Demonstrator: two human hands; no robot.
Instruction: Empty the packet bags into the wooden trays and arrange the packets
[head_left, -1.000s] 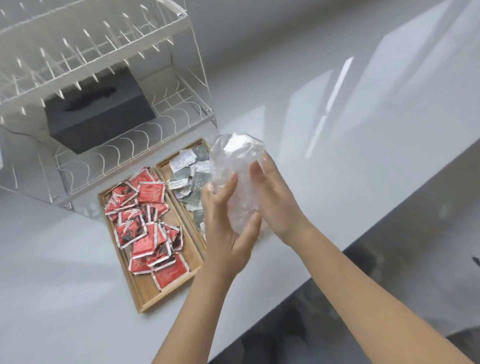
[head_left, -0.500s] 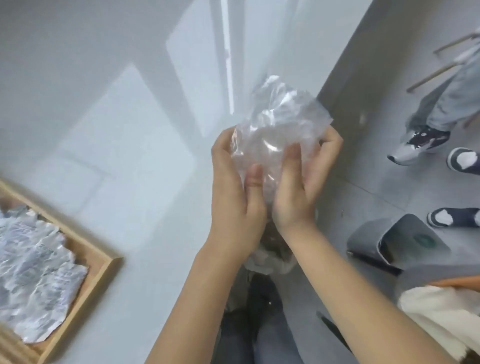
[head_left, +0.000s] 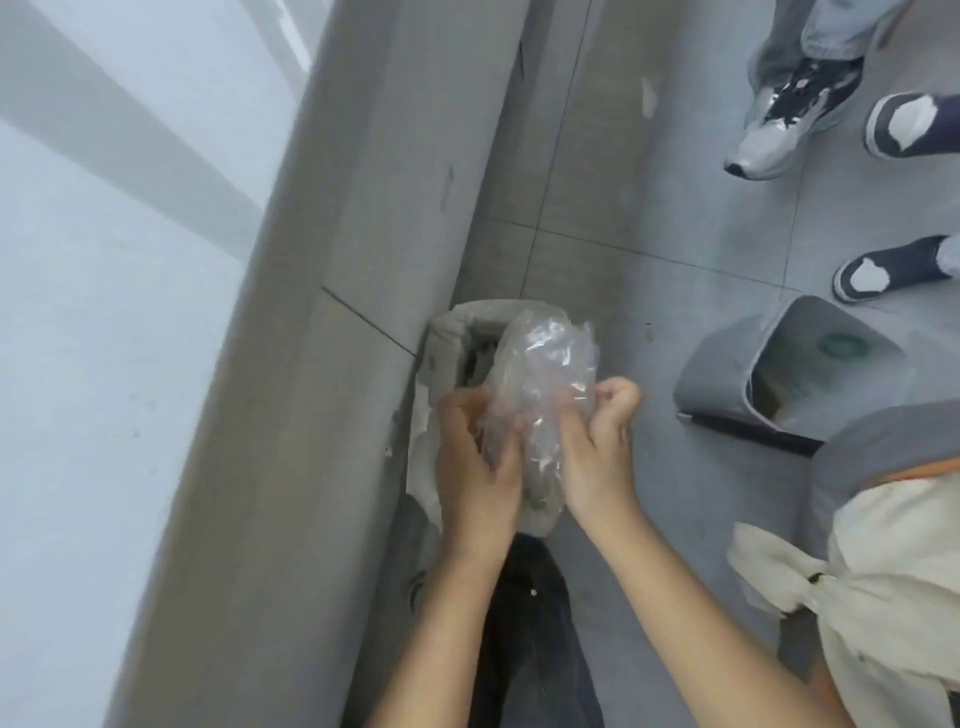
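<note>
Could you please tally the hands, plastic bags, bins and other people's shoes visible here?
Hands: 2, left hand and right hand
Clear plastic bag: 1
Bins: 2, lined bin and grey bin
Shoes: 3
Total: 8

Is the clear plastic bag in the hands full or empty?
Empty, apparently: the clear bag is crumpled between left hand and right hand, no packets visible inside.

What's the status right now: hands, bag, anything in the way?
Left hand and right hand both gripping the crumpled clear bag. Bag held over the lined bin beside the counter. Nothing between bag and bin.
</note>
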